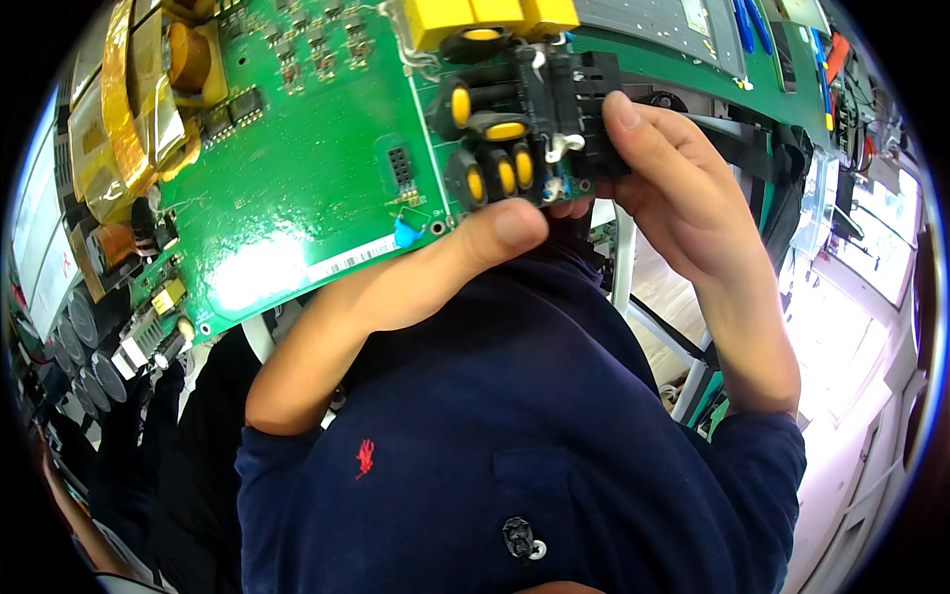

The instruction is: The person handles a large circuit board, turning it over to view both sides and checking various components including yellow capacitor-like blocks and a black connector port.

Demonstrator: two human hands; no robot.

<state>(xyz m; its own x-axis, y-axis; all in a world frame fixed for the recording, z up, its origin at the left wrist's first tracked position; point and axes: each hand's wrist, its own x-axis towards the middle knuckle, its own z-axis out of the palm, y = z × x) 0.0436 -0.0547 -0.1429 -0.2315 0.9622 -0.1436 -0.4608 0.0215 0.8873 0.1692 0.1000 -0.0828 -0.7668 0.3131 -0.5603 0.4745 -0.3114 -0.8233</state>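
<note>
A large green circuit board (327,129) is held up in front of my chest. My left hand (473,243) grips its near edge, the thumb lying at the edge and the fingers mostly hidden beneath. At the board's right end, my right hand (678,168) is closed on a black connector block (598,124), thumb on its side. Beside that block sit several black-and-yellow round components (506,130) and yellow box-shaped parts (485,14). White glue-like blobs show among them. Amber tape wraps a coil part (131,109) at the left. A blue disc component (407,233) sits near the front edge.
Behind the board lies a green work surface (802,74) with a grey panel (653,30) and a blue-handled tool (754,25). White chair or table legs (623,257) stand below. Another person's arm (79,515) shows at the lower left.
</note>
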